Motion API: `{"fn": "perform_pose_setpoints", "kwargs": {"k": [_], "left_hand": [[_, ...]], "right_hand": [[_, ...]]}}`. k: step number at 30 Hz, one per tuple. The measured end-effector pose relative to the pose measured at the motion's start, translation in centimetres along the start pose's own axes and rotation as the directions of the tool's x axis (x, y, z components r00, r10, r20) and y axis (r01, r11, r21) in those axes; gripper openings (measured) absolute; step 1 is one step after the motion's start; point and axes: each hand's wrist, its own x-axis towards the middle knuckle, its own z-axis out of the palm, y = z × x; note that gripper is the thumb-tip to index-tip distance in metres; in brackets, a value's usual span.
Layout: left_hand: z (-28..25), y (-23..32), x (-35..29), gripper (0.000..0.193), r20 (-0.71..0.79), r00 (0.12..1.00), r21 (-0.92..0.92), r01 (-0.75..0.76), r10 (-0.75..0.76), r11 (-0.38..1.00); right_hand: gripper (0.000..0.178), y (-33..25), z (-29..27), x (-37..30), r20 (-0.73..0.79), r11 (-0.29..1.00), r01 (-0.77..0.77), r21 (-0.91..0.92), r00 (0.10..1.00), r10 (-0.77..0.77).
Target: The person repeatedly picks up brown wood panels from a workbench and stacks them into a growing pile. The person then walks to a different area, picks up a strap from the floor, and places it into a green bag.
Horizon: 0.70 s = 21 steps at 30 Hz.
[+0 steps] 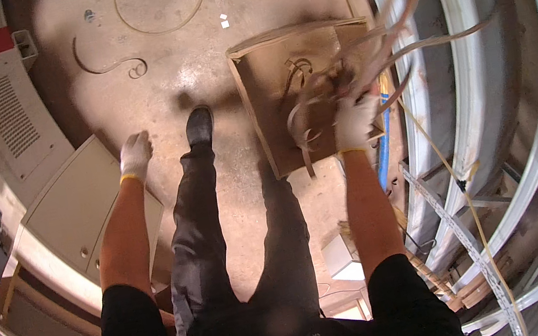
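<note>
My right hand [356, 122], in a white glove, is closed on a tangle of long, thin brown strips [383, 61]. They curl and fan out above an open cardboard box [250, 110], and some are smeared by motion. Part of the bundle reaches over the box's right side, toward the metal beams. A few curled strips [298, 69] show inside the box. My left hand [136, 155], also gloved in white, hangs apart from everything at the left, its fingers curled in with nothing visible in them.
A loose strip [95, 70] and a large thin hoop [121, 14] lie on the concrete floor. Long pale metal beams [466, 61] run along the right. A blue tube [384, 147] lies beside the box. At the left stand a vented cabinet [11, 116] and a light panel [77, 202].
</note>
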Motion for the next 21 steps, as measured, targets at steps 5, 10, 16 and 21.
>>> {"fn": "perform_pose_setpoints", "kwargs": {"k": [5,10,16,21], "left_hand": [[-0.2,-4.5,3.6,0.037,0.038,0.997,0.244,0.054,-0.065,0.968],[3.1,-0.9,9.1,0.046,0.347,0.833,0.779,-0.512,0.431,0.362],[6.6,6.9,13.9,0.060,0.030,0.988,0.708,-0.128,0.152,0.694],[6.4,9.2,16.6,0.071,-0.120,0.969,0.860,-0.006,0.214,0.511]], "right_hand": [[0.067,6.9,9.5,-5.7,0.560,0.800,-0.071,-0.596,0.678,0.477],[0.066,9.7,12.7,-2.6,0.614,0.824,0.085,-0.561,0.710,0.345],[0.045,12.1,13.8,5.6,0.761,0.336,0.730,-0.595,0.647,-0.058],[0.031,7.1,8.6,8.4,0.154,0.831,0.300,-0.469,0.954,-0.257]]}}
